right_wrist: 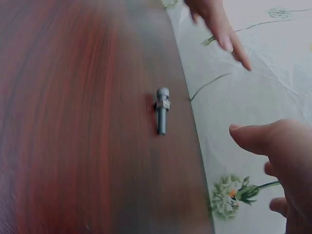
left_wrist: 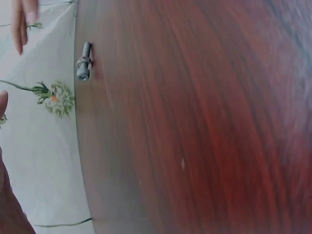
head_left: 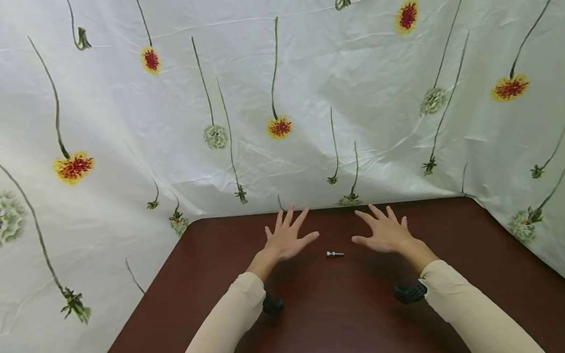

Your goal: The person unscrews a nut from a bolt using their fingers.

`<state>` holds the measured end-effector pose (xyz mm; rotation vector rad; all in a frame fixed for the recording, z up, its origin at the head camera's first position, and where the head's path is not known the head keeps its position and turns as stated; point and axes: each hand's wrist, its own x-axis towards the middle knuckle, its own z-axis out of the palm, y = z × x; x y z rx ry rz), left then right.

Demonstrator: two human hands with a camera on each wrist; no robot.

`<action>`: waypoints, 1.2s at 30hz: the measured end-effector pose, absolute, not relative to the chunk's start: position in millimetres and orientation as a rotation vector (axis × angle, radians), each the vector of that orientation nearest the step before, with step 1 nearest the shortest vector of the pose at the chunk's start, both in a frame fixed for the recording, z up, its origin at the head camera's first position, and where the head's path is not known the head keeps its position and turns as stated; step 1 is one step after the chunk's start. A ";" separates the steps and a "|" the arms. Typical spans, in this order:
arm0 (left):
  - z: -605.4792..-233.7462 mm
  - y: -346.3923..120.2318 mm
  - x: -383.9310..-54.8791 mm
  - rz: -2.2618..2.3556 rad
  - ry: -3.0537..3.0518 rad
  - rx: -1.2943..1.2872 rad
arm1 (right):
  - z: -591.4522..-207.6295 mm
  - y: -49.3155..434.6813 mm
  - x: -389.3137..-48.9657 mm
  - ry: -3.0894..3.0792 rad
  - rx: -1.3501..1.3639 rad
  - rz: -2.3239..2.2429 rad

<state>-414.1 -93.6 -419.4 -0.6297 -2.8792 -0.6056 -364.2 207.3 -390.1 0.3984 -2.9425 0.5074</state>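
Note:
A small grey metal bolt lies on the dark red-brown table, between my two hands; it also shows in the left wrist view as the bolt and in the right wrist view as the bolt. My left hand hovers palm down with fingers spread, just left of the bolt and holding nothing. My right hand is spread the same way just right of it, also holding nothing. Neither hand touches the bolt.
A white cloth printed with red-yellow flowers hangs behind the table and drapes down past both sides. The table's far edge runs just beyond my fingertips. Black wrist cameras sit under my cream sleeves.

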 end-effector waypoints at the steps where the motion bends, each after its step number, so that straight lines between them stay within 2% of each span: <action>1: -419.3 -92.1 -414.6 -0.645 -2.877 -0.662 | -390.6 206.6 -364.8 -2.944 0.420 0.540; 6: -418.9 -86.8 -413.4 -0.874 -2.861 -0.787 | -400.8 199.8 -371.4 -2.879 0.602 0.734; 12: -427.0 -82.6 -411.9 -1.095 -2.783 -0.819 | -422.6 185.1 -384.1 -2.801 0.799 0.913; 23: -436.8 -62.0 -412.3 -1.208 -2.850 -0.787 | -441.1 168.5 -385.7 -2.768 0.670 1.141; 36: -439.1 -47.3 -406.8 -1.189 -2.928 -0.695 | -448.1 167.1 -387.8 -2.809 0.546 1.119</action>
